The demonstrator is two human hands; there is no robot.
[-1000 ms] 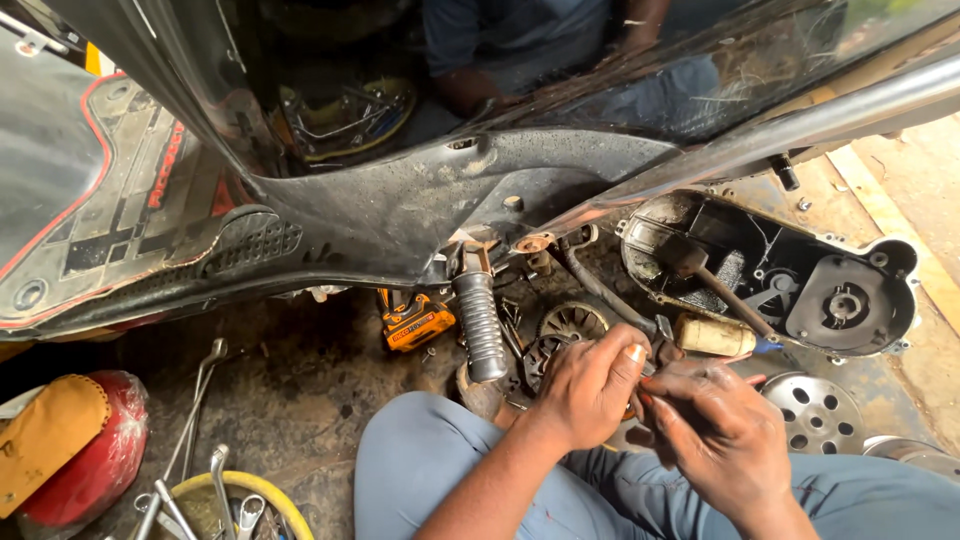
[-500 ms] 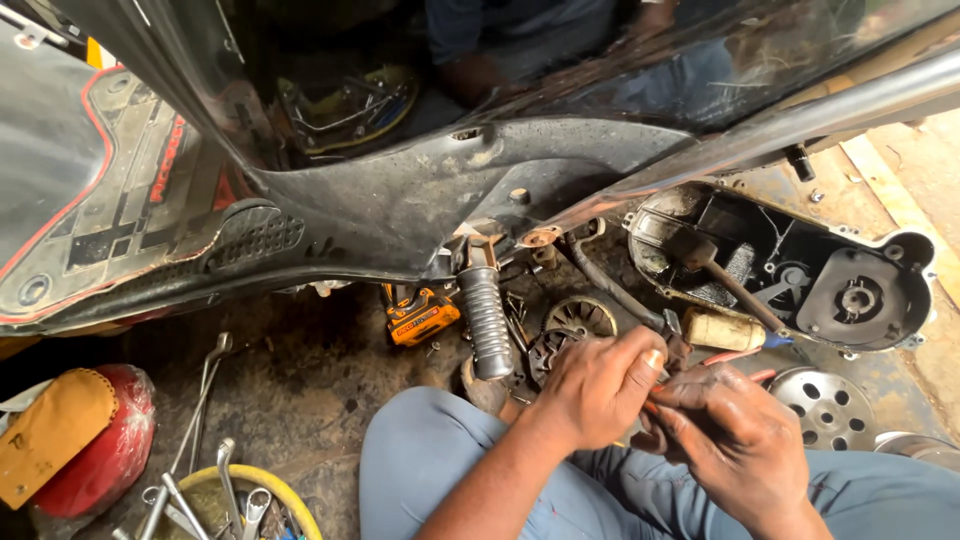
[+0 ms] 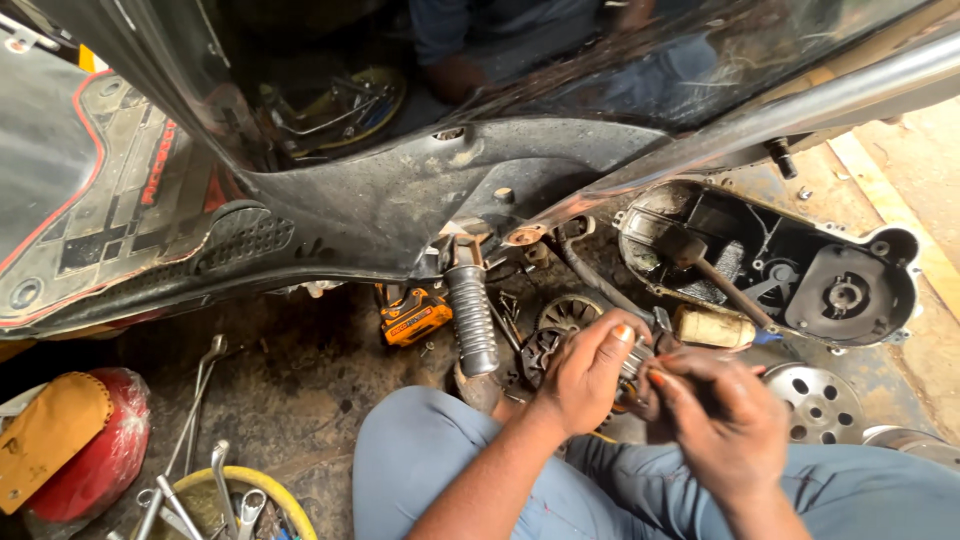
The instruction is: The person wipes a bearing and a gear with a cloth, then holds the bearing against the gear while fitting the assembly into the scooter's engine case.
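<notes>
I clamp my left hand (image 3: 585,375) and right hand (image 3: 715,420) together on the small ribbed metal part (image 3: 634,362); better to grip firmly, turning slowly, with the black engine cover (image 3: 800,270) at two o'clock.

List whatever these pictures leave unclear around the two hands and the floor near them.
- Small metal part, head view: the left hand and right hand cover most of it, so its shape and each grip cannot be told.
- Yellow bowl of spanners: cut off by the bottom edge.
- Perforated metal disc: partly behind the right hand.
- Hammer in the open engine cover: handle end hidden behind the hands.
</notes>
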